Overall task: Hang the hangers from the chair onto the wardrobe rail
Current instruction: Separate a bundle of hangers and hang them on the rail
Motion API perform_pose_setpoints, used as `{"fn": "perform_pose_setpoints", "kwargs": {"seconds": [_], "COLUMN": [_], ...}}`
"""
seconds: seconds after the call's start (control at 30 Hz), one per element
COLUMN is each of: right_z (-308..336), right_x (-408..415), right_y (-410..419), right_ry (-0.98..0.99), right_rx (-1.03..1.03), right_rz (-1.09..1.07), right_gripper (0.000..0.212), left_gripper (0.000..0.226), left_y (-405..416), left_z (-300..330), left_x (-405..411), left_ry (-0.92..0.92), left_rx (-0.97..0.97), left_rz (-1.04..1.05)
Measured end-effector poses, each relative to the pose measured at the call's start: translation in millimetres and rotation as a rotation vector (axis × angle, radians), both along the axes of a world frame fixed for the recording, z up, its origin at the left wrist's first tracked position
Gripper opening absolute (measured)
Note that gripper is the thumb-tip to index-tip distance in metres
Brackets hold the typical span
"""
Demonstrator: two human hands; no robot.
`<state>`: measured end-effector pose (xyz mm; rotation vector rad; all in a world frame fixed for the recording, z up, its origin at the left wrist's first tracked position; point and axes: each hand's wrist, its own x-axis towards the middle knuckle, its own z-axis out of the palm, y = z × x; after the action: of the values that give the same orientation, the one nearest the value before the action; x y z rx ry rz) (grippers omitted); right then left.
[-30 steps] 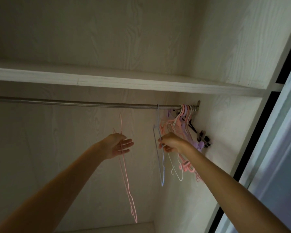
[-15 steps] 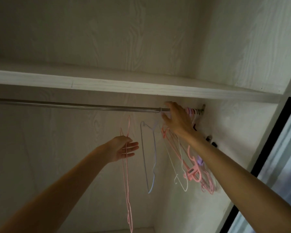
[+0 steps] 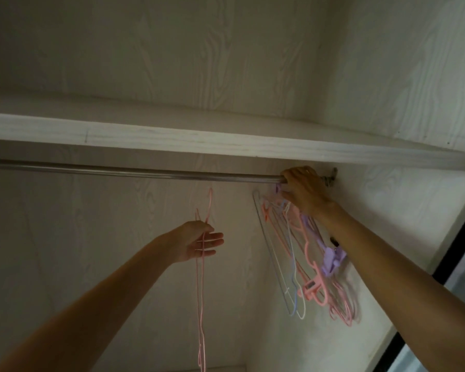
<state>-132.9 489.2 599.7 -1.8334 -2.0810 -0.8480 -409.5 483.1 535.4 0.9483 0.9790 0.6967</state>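
Head view: left hand [image 3: 199, 241] pinches pink hanger [image 3: 201, 291]; right hand [image 3: 304, 187], at two o'clock, grips rail [image 3: 134, 171] above bunched hangers [image 3: 314, 264].

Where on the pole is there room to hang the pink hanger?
The rail is bare from the left edge up to the right hand. It is crowded at the right end, where the bunch of hangers hangs below that hand. The left hand holds the pink hanger under the bare stretch.

One head-worn view looks steeply up from below into the wardrobe, close under the rail [image 3: 134, 171] and shelf [image 3: 226, 142], angled toward the right wall.
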Motion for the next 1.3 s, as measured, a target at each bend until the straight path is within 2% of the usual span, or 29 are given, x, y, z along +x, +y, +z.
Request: {"fn": "perform_pose_setpoints", "kwargs": {"seconds": [0.1,0.27,0.33,0.4,0.43,0.5,0.57,0.6,0.7,0.8,0.93,1.03,1.07,1.13,1.2,1.23,1.3], "right_z": [1.4,5.1,7.0,3.1,0.4,-9.9,-23.9,-32.4,-51.2,-53.1,-45.2,-34.3,-29.6,-21.5,-16.1,-15.7,-16.4], "right_x": [8.3,6.2,-5.7,-30.2,-46.7,-80.5,-105.3,-111.8,-118.7,-118.6,-119.5,-106.6,-99.6,-86.2,-77.8,-74.9,-72.7], "right_y": [-6.4,-10.7,-23.4,-41.5,-53.0,-78.2,-97.3,-102.3,-110.8,-116.3,-116.3,-113.4,-111.2,-104.8,-92.5,-84.5,-68.4], "right_ry": [-0.01,0.003,0.093,0.321,0.484,0.754,0.787,0.778,0.865,0.843,0.879,0.99,0.999,0.948,0.9,0.887,0.846], "right_rx": [-0.036,-0.176,-0.101,-0.016,-0.085,-0.482,-0.853,-0.899,-0.725,-0.663,-0.587,-0.52,-0.494,-0.439,-0.387,-0.378,-0.385], "right_rz": [-0.05,-0.181,-0.117,0.056,0.125,0.182,0.139,0.137,0.164,0.162,0.13,0.061,0.034,-0.019,-0.036,-0.044,-0.092], "right_gripper": [0.039,0.077,0.073,0.047,0.032,0.022,0.027,0.027,0.015,0.018,0.025,0.022,0.022,0.03,0.037,0.038,0.04], "left_gripper": [0.013,0.016,0.014,0.011,0.022,0.037,0.024,0.014,0.021,0.01,0.034,0.042,0.039,0.027,0.026,0.031,0.045], "left_y": [1.3,-3.6,-10.2,-15.5,-18.7,-26.8,-37.2,-42.8,-55.3,-62.5,-66.4,-62.2,-59.4,-49.8,-39.4,-32.2,-15.1], "left_z": [-1.1,6.6,14.2,18.2,19.0,18.1,16.8,16.8,17.5,24.6,39.6,53.5,58.2,63.5,66.7,66.4,64.2], "left_x": [4.2,8.6,9.1,9.8,10.7,13.3,17.4,19.6,24.3,29.6,33.3,28.1,26.4,22.8,19.0,17.1,15.1], "left_ry": [0.025,0.088,0.15,0.172,0.173,0.169,0.17,0.175,0.168,0.073,0.065,0.389,0.519,0.787,1.014,1.058,1.137], "left_rx": [-0.002,0.032,0.064,0.094,0.099,0.097,0.092,0.079,0.117,0.139,0.207,0.348,0.43,0.671,0.953,1.085,1.28], "left_rz": [-0.019,-0.117,-0.156,-0.167,-0.177,-0.205,-0.226,-0.235,-0.217,-0.196,-0.226,-0.304,-0.274,-0.062,0.226,0.302,0.281]}}
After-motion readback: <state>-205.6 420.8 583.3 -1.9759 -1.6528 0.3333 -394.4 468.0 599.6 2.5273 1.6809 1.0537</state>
